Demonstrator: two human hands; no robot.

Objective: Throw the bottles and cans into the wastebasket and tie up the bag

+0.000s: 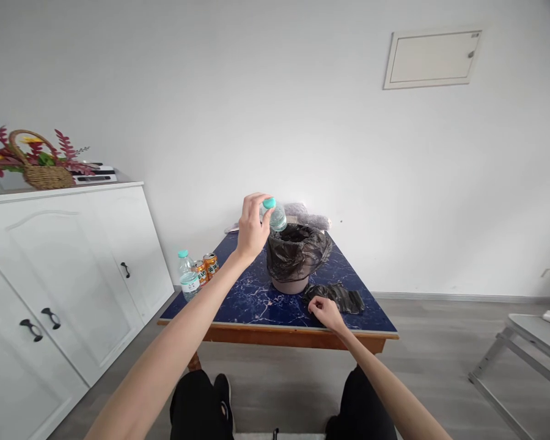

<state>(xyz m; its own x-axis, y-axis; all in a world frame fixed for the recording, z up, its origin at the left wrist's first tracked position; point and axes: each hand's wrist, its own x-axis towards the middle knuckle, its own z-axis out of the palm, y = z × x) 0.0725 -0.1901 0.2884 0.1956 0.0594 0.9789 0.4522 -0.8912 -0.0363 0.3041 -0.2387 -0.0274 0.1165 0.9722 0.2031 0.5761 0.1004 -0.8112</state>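
My left hand (253, 226) is raised above the table, its fingers closed round the neck of a clear bottle (278, 217) with a teal cap. The bottle tilts over the left rim of a bin (291, 285) lined with a black bag (297, 252). My right hand (325, 313) rests near the table's front edge, at the near side of a folded black plastic bag (343, 298). Its fingers are curled, and whether they pinch anything is hidden.
On the blue table (256, 308), a second bottle (189, 278) and orange cans (210, 263) stand at the left. Grey fluffy rolls (314, 220) lie behind the bin. A white cabinet (68, 256) is at the left, a grey stand (538, 333) at the right.
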